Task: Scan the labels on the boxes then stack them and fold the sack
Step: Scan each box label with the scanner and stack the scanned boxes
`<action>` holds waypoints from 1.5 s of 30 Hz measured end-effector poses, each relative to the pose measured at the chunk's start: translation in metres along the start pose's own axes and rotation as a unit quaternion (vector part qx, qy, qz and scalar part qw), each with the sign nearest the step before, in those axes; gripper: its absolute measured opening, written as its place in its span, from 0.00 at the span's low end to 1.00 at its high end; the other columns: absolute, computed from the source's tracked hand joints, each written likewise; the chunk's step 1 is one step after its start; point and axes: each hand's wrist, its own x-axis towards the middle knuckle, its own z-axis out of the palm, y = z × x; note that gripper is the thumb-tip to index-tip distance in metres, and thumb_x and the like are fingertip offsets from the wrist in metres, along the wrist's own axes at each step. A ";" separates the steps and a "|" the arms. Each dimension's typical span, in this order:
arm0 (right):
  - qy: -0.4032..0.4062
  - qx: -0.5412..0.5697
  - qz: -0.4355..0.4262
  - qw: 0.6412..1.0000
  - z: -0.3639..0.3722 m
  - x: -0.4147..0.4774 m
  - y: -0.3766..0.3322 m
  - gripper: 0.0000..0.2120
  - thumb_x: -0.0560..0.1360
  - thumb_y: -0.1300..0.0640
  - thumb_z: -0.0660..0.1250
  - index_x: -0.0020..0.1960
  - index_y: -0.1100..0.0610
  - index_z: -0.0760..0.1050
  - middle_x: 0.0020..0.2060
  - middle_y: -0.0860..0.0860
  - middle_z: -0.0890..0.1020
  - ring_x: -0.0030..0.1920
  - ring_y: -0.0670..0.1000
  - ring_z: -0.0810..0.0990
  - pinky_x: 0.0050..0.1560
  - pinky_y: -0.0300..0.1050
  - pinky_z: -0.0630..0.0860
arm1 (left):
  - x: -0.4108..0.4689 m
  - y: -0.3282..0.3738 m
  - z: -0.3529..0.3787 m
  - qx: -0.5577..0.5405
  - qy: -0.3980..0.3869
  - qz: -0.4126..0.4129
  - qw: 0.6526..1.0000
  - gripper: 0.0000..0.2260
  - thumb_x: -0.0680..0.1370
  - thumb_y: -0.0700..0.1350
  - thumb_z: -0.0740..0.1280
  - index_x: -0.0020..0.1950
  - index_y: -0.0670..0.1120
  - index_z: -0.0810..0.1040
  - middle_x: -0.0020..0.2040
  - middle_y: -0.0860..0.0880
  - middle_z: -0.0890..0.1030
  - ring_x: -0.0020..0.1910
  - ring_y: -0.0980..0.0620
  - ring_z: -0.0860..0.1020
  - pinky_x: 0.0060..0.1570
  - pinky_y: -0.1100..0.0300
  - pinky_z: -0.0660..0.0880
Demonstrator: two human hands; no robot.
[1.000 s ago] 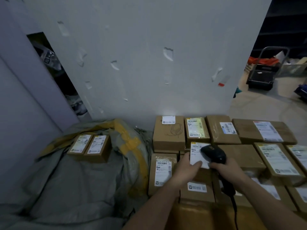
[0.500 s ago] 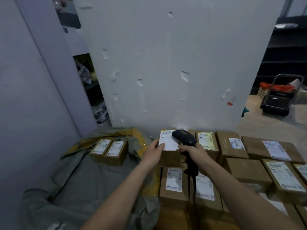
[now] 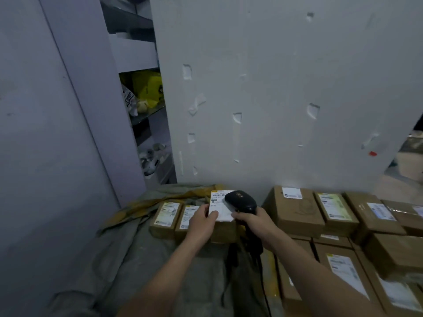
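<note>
The left hand (image 3: 202, 223) held a small box (image 3: 223, 233) by its left end. Its thumb lay on the white label (image 3: 219, 205) that covered the box's top, and its fingers curled under, out of sight. The right hand (image 3: 255, 221) was wrapped round the handle of a black scanner (image 3: 240, 200). The scanner's head sat over the right part of the label; whether it touched the label could not be told. The two hands were close together with the box between them, over the grey sack (image 3: 137, 248) with its yellow band. Whether the box rested on the sack could not be told. The scanner's cord (image 3: 263, 284) hung down beside the right forearm.

Just left of the held box, two boxes (image 3: 166, 217) lay side by side on the sack, labels up; the left hand hid part of the right one. To the right of the right hand, a pile (image 3: 295, 211) of labelled boxes stood against the white wall (image 3: 251, 88) and ran to the right and lower edges of the view. Left of the wall, an open shelf (image 3: 146, 110) held a yellow bag (image 3: 148, 88) and small blurred things.
</note>
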 end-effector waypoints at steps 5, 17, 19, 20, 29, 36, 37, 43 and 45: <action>0.034 0.001 0.001 0.999 0.072 0.022 -0.013 0.14 0.74 0.60 0.74 0.57 0.51 0.78 0.46 0.50 0.84 0.46 0.49 0.82 0.44 0.42 0.79 | 0.034 -0.019 -0.061 0.035 -0.007 0.005 0.999 0.16 0.81 0.47 0.63 0.68 0.49 0.73 0.58 0.54 0.78 0.55 0.54 0.76 0.50 0.57 0.74; 0.119 -0.016 0.088 0.989 0.092 0.076 0.030 0.15 0.72 0.64 0.74 0.55 0.51 0.75 0.47 0.50 0.81 0.49 0.50 0.79 0.53 0.49 0.78 | 0.080 -0.063 -0.037 0.122 -0.092 0.023 0.988 0.14 0.86 0.47 0.55 0.69 0.48 0.72 0.62 0.52 0.78 0.54 0.54 0.74 0.52 0.60 0.69; 0.123 -0.025 0.105 0.987 0.095 0.089 0.038 0.15 0.72 0.63 0.74 0.56 0.54 0.77 0.49 0.53 0.82 0.51 0.52 0.80 0.55 0.52 0.79 | 0.092 -0.072 -0.036 0.154 -0.111 0.017 0.982 0.14 0.85 0.47 0.56 0.69 0.47 0.72 0.63 0.48 0.79 0.57 0.51 0.77 0.53 0.59 0.71; 0.126 -0.035 0.114 0.985 0.096 0.096 0.043 0.14 0.72 0.63 0.74 0.57 0.55 0.77 0.49 0.54 0.83 0.50 0.52 0.81 0.54 0.52 0.80 | 0.098 -0.078 -0.035 0.173 -0.120 0.011 0.977 0.14 0.85 0.48 0.56 0.68 0.47 0.73 0.62 0.48 0.80 0.57 0.50 0.78 0.53 0.57 0.73; 0.088 -0.065 0.195 0.975 0.098 0.148 0.074 0.09 0.74 0.63 0.73 0.51 0.55 0.77 0.45 0.54 0.82 0.46 0.52 0.81 0.49 0.51 0.81 | 0.141 -0.127 -0.017 0.274 -0.174 -0.015 0.946 0.13 0.84 0.52 0.56 0.59 0.47 0.75 0.54 0.47 0.77 0.50 0.52 0.76 0.46 0.57 0.73; 0.080 -0.045 0.190 0.978 0.082 0.174 0.085 0.13 0.74 0.68 0.71 0.54 0.54 0.78 0.45 0.51 0.81 0.46 0.49 0.80 0.41 0.41 0.76 | 0.167 -0.134 0.000 0.312 -0.177 0.015 0.933 0.14 0.84 0.53 0.56 0.64 0.48 0.74 0.62 0.48 0.77 0.63 0.49 0.69 0.59 0.53 0.71; 0.077 -0.041 0.180 0.980 0.080 0.178 0.087 0.14 0.74 0.67 0.71 0.53 0.51 0.76 0.46 0.49 0.81 0.46 0.47 0.79 0.41 0.40 0.75 | 0.170 -0.135 0.002 0.323 -0.171 0.025 0.930 0.16 0.84 0.54 0.56 0.67 0.48 0.73 0.66 0.48 0.75 0.67 0.48 0.67 0.63 0.52 0.70; 0.044 -0.049 0.175 0.982 0.083 0.188 0.102 0.15 0.73 0.67 0.72 0.54 0.51 0.77 0.49 0.50 0.83 0.48 0.47 0.80 0.42 0.40 0.75 | 0.168 -0.149 0.004 0.422 -0.150 0.028 0.894 0.27 0.84 0.56 0.56 0.80 0.49 0.56 0.80 0.48 0.55 0.78 0.45 0.51 0.74 0.44 0.56; 0.030 -0.069 0.174 0.982 0.086 0.188 0.110 0.15 0.72 0.65 0.74 0.52 0.49 0.77 0.51 0.51 0.84 0.50 0.49 0.81 0.48 0.44 0.77 | 0.163 -0.157 0.006 0.451 -0.150 0.036 0.879 0.30 0.83 0.56 0.58 0.82 0.51 0.49 0.81 0.47 0.50 0.79 0.44 0.47 0.76 0.43 0.53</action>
